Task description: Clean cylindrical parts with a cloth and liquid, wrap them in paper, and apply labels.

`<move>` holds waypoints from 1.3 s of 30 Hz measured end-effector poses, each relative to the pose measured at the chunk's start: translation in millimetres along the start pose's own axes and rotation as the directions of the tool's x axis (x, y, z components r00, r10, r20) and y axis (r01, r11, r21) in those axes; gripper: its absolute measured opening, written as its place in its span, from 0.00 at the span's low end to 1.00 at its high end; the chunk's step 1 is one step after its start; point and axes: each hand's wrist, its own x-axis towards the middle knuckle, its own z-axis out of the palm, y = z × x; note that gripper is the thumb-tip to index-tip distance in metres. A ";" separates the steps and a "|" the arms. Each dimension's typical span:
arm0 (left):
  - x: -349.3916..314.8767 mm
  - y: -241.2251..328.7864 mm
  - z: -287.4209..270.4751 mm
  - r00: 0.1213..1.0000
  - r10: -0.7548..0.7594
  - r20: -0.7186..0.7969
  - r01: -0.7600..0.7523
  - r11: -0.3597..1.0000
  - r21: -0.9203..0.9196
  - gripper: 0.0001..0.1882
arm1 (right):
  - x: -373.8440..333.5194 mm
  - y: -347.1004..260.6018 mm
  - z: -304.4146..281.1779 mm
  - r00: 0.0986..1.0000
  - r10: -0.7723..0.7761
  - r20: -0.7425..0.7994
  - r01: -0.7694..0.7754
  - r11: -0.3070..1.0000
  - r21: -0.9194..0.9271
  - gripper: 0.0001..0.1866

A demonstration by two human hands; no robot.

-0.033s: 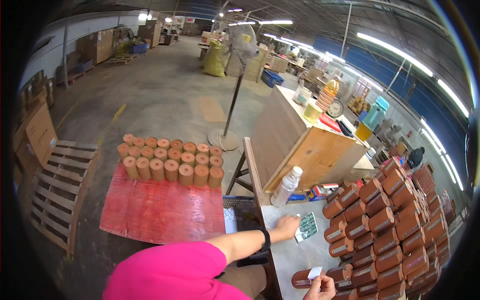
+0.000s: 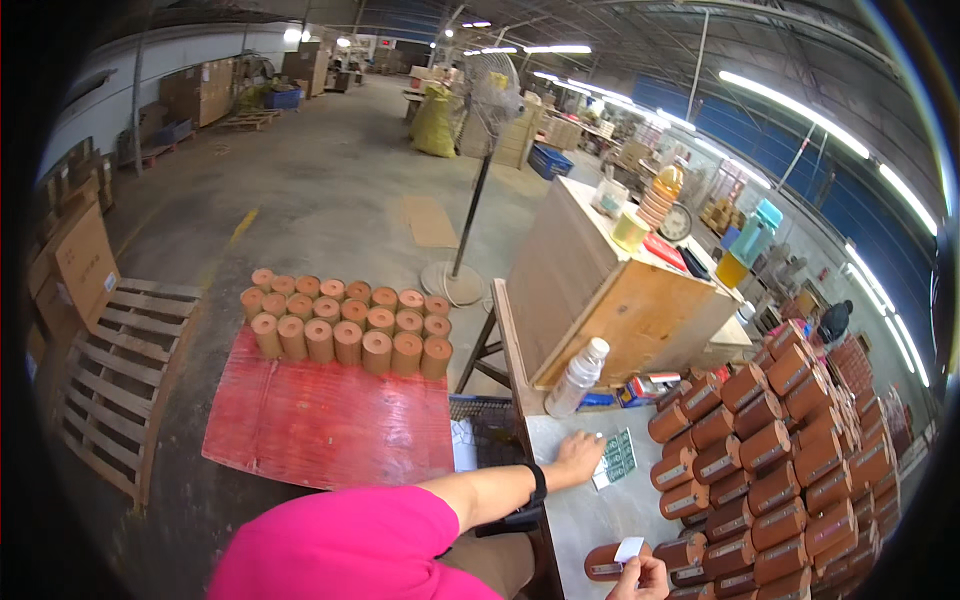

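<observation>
While the left forearm is stretched across the left edge of the table (image 2: 645,510), the left hand (image 2: 578,457) is placed, back upward, at the left side of a green-and-white sheet (image 2: 620,458); its fingers are curled, but how narrow their gap is cannot be told. Toward the table's near edge, a white slip (image 2: 629,549) is pinched between thumb and forefinger of the right hand (image 2: 642,578), over one end of a brown cylinder (image 2: 602,563) laid on its side near the left edge.
</observation>
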 end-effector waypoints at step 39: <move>-161.6 67.3 -105.0 0.900 0.436 -0.011 -0.268 0.531 -0.804 0.08 | -25.4 36.0 27.1 0.985 -0.134 -0.108 0.171 0.836 0.521 0.11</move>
